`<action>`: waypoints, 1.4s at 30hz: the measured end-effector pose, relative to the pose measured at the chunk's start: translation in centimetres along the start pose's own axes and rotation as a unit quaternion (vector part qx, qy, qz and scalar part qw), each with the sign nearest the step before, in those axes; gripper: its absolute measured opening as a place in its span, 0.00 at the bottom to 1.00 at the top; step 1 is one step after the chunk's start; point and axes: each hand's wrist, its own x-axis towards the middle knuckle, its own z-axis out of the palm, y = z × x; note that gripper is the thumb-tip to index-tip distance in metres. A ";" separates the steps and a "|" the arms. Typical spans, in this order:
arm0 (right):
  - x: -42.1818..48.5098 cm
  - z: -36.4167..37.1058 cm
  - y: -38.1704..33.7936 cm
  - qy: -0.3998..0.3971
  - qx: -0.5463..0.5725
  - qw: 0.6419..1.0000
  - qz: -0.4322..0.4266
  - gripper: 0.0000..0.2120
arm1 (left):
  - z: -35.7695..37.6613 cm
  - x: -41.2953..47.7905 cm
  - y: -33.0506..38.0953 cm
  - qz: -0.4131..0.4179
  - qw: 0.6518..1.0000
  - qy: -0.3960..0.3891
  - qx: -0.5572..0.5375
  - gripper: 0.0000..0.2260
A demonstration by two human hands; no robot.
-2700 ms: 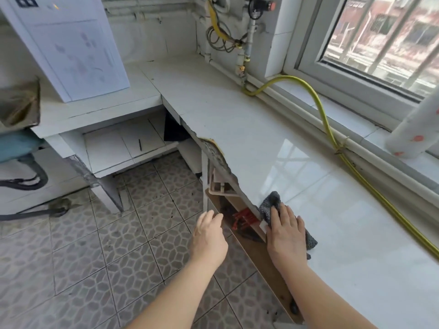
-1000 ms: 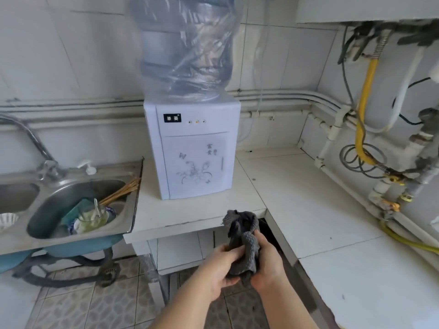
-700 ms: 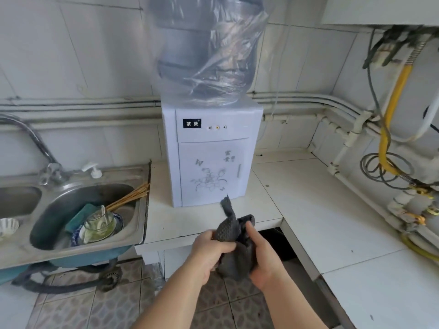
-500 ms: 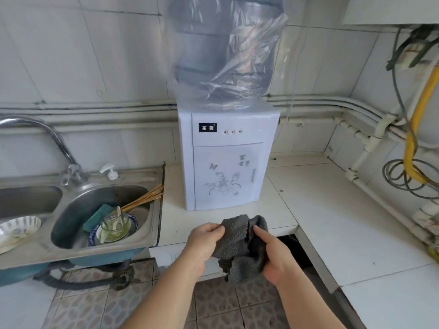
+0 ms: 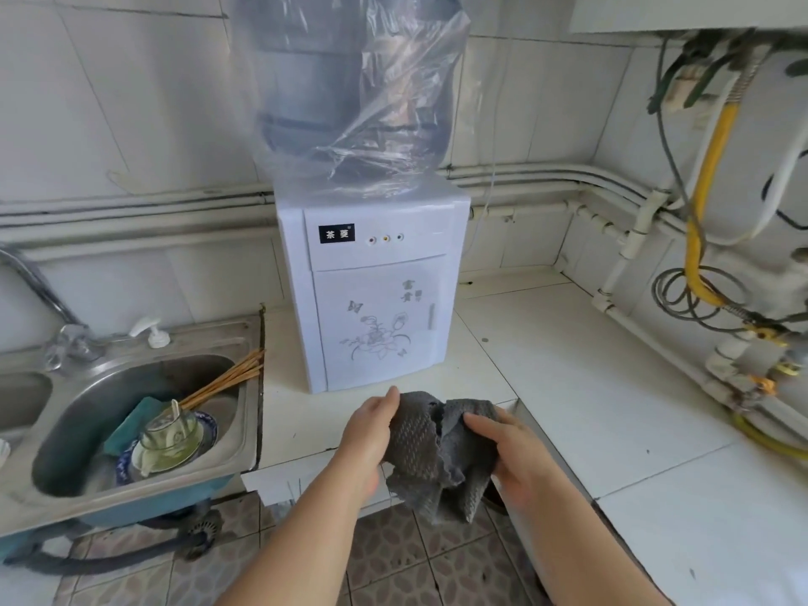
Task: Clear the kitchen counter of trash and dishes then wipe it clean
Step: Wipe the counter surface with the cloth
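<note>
White-tiled counter [image 5: 581,387] fills the right of the frame. At lower centre, left hand [image 5: 367,435] and right hand [image 5: 511,452] both grip a bunched grey cloth [image 5: 433,448] hanging between them. At lower left, sink [image 5: 109,391] holds a glass, plate and chopsticks.

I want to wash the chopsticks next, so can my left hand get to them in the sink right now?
Probably, though it is not free: the left hand grips the grey cloth along with the right hand. Nothing stands between it and the chopsticks, which lean on the near sink rim.
</note>
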 end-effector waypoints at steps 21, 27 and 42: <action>-1.5 2.6 -3.0 -0.068 -0.484 0.843 -0.227 0.29 | -4.4 -0.5 -1.8 0.064 0.982 0.039 0.172 0.16; -3.2 2.7 -4.8 -0.121 -0.308 0.915 -0.230 0.32 | -2.4 -1.3 -1.8 0.113 0.950 -0.072 0.282 0.25; 3.0 -4.3 -4.0 -0.058 -0.555 0.829 -0.047 0.23 | -2.0 2.7 -0.5 0.092 0.939 -0.030 0.330 0.03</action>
